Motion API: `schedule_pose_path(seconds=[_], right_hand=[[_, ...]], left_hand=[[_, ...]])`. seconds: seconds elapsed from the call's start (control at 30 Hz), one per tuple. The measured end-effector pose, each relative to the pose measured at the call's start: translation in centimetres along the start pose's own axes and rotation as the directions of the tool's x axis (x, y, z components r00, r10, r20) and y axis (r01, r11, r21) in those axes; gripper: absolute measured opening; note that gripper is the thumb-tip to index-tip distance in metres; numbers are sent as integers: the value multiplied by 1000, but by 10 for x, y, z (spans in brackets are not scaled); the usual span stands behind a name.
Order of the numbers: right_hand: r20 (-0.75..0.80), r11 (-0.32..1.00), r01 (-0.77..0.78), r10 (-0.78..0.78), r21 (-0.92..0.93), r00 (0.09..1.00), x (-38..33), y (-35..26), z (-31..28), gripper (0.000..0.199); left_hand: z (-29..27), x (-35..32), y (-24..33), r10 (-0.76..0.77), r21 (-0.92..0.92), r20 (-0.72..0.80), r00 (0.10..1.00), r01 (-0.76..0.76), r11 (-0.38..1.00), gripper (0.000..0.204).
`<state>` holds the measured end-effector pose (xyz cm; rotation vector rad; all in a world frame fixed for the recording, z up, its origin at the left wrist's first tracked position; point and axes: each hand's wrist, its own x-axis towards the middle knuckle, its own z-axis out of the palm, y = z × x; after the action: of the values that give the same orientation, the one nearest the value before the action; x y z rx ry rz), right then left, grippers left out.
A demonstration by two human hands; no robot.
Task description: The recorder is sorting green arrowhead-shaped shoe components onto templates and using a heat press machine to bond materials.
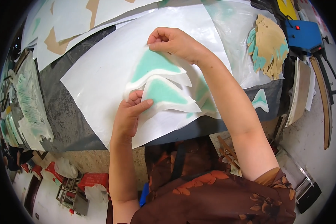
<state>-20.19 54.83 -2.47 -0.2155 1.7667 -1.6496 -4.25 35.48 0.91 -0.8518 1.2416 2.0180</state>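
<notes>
My right hand point(171, 42) pinches the top tip of a white, roughly triangular sheet piece with a mint-green middle point(153, 64). Just below, my left hand point(127, 114) holds a similar white-and-green piece point(164, 92) by its left side, thumb on top. The two pieces overlap, and extra white edges show at their right corners, so how many layers each hand holds is unclear. Both hands are over a large white sheet point(97, 80). More green-centred pieces point(209, 106) lie on it, partly hidden by my right forearm.
The sheet lies on a dark table point(63, 100). To the right are a fanned stack of tan and green pieces point(268, 48), a single white-and-green piece point(261, 100) near the edge, and a blue box-shaped device point(304, 35). A plastic-wrapped bundle point(31, 99) lies left; large sheets with tan cut-outs point(58, 43) lie at the back.
</notes>
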Motion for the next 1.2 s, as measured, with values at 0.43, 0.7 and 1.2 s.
schedule_pose_path(seconds=[0.43,0.7,1.2], right_hand=[[-64,996,-54,59,71,996,-3,15,21,11],[-101,959,-167,194,230,976,-18,15,20,26],[106,941,-334,327,53,939,-42,-2,32,76]], left_hand=[[-13,-8,-4,19,38,-24,1000,-18,999,25],[-18,-1,6,-13,132,-66,998,22,991,28],[-8,0,12,106,279,-43,993,-90,956,37]])
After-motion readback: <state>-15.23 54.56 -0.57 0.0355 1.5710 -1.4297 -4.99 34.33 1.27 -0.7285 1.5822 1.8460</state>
